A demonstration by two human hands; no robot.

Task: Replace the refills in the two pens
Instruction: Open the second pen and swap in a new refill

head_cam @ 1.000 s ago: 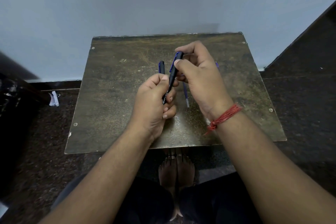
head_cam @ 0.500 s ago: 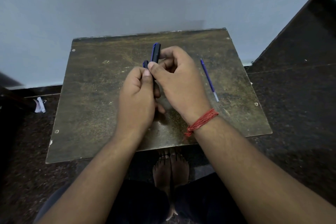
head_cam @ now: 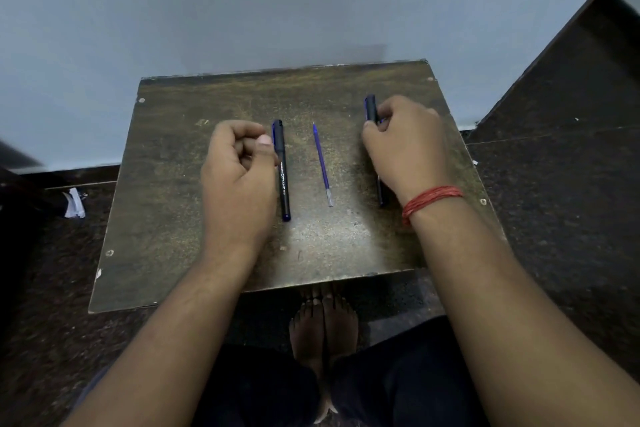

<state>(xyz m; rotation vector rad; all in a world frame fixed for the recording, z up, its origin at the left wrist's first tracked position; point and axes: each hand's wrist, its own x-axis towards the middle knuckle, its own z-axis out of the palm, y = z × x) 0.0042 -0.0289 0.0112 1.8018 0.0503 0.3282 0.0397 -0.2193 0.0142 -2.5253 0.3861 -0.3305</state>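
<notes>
A black pen with a blue cap (head_cam: 281,172) lies lengthwise on the small worn table (head_cam: 166,191), left of centre. My left hand (head_cam: 239,180) rests just left of it with fingers curled, the thumb tip at the pen's upper part. A thin blue refill (head_cam: 322,165) lies loose in the middle of the table. To its right, my right hand (head_cam: 405,146) is closed over a second black and blue pen (head_cam: 371,110). That pen's top sticks out beyond the fingers and its lower end shows under the wrist, low against the tabletop.
A pale wall stands right behind the table. Dark floor surrounds it, with a white paper scrap (head_cam: 74,207) at the left. My bare feet (head_cam: 323,326) are under the table's near edge. A dark raised step (head_cam: 571,87) runs along the right.
My hands were together at the table's centre holding both pens. They have moved apart: one pen now lies on the table by the left hand, and the right hand has carried the other to the right.
</notes>
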